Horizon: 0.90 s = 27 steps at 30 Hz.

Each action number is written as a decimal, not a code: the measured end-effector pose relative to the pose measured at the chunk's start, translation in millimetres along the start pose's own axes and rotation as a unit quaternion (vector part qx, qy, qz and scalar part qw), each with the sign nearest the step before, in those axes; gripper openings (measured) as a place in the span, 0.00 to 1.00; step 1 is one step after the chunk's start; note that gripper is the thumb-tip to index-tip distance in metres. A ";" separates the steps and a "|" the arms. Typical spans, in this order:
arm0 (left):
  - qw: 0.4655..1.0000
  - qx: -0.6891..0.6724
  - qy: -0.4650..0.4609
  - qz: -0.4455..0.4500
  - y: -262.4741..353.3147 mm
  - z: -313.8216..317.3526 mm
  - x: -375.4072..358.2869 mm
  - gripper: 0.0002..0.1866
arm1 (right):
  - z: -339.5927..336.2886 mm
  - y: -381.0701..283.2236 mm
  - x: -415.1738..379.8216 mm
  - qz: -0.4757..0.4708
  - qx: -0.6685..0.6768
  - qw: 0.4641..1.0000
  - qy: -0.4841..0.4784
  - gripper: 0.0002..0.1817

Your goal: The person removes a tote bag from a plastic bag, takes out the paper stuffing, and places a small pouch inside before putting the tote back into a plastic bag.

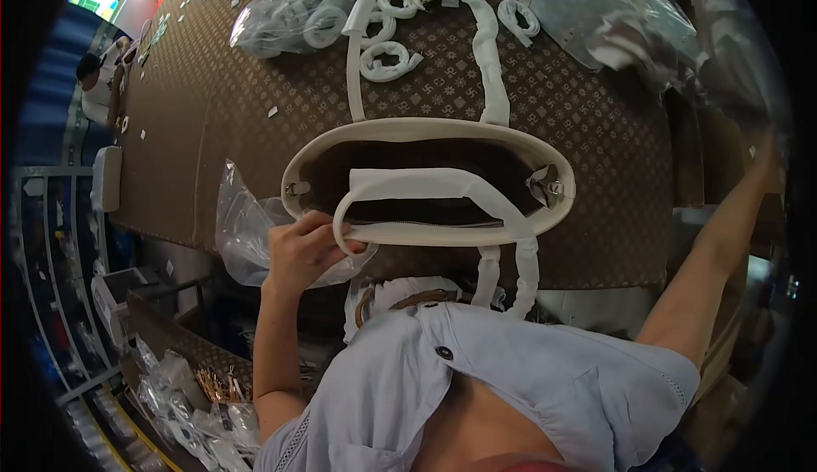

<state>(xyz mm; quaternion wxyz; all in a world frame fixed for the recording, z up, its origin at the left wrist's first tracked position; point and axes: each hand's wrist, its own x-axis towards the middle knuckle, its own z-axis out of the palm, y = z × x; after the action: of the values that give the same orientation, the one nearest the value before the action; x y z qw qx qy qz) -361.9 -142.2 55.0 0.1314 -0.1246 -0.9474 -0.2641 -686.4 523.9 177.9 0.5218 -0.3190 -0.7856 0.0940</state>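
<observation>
A cream handbag (425, 129) stands with its mouth facing up, showing a dark lining. My left hand (305, 246) is closed on its near rim at the left, fingers pinching the edge beside the base of a handle. The near handle (502, 204), partly wrapped in white material, arches over the opening. The far handle (487, 55), also wrapped, lies stretched away over the table. Metal clips show at both inner ends of the bag. My right arm reaches out to the far right; around its wrist (766, 153) the view is dark and blurred, and its fingers are hidden.
The brown patterned table (255, 131) carries a clear bag of white coils (294, 17), loose wrapped coils (389, 62) and plastic-covered sheets (579, 8). Clear plastic (242, 225) hangs at the near edge. A metal rack (64, 259) stands left. Another person (100, 80) is at the far left.
</observation>
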 end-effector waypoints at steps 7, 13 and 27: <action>1.000 0.002 -0.013 -0.018 9.5 0.1 -7.4 0.14 | -69.9 -154.0 -182.2 -0.537 0.287 0.653 -0.450 0.27; 0.999 -0.030 0.007 -0.044 12.4 2.5 -19.5 0.15 | 33.3 -51.4 -228.8 -0.265 -0.062 0.828 -0.491 0.41; 0.989 0.006 0.022 -0.148 33.7 5.5 -1.5 0.19 | 53.8 149.1 -264.0 0.301 0.013 0.817 -0.491 0.36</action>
<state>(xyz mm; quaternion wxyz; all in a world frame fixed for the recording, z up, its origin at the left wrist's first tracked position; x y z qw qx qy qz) -351.1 -111.6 65.8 0.1123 0.0232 -0.9538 -0.2778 -607.2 491.8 -117.9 0.0163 -0.4443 -0.8009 0.4010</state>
